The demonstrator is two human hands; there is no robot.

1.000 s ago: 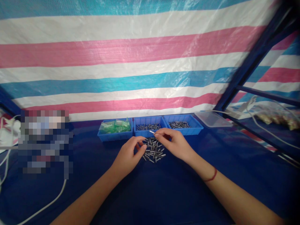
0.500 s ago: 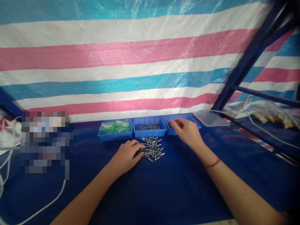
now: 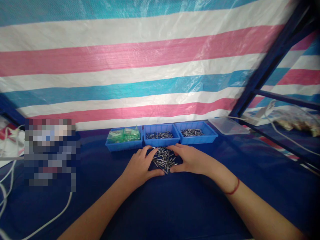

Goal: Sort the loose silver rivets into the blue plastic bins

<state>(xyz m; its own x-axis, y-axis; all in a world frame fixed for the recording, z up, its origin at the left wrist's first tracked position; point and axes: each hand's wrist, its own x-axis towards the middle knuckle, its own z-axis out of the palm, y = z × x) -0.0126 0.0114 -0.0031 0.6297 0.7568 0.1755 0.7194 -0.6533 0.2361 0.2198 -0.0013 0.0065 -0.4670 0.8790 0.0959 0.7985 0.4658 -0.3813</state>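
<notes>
A loose pile of silver blind rivets (image 3: 164,158) lies on the dark blue table, in front of the bins. My left hand (image 3: 140,166) curves round the left side of the pile, thumb and fingers spread apart. Facing it from the right, my right hand (image 3: 191,161) is open too, its fingers at the far edge and its thumb at the near edge. The fingertips of both hands touch or nearly touch the outer rivets. More rivets sit in the middle blue bin (image 3: 162,140) and the right blue bin (image 3: 197,137) behind the hands.
The left blue bin (image 3: 124,144) contains green-and-clear plastic packets (image 3: 125,134). A translucent plastic lid (image 3: 228,126) rests right of the bins. White cables (image 3: 57,216) run along the left side, beside a blurred-out patch. A striped sheet (image 3: 150,60) hangs behind, with a blue metal frame (image 3: 262,63) at right.
My right hand has come away from the right bin down to the right side of the pile. My left hand has opened wider around the left side, and the rivets look more gathered.
</notes>
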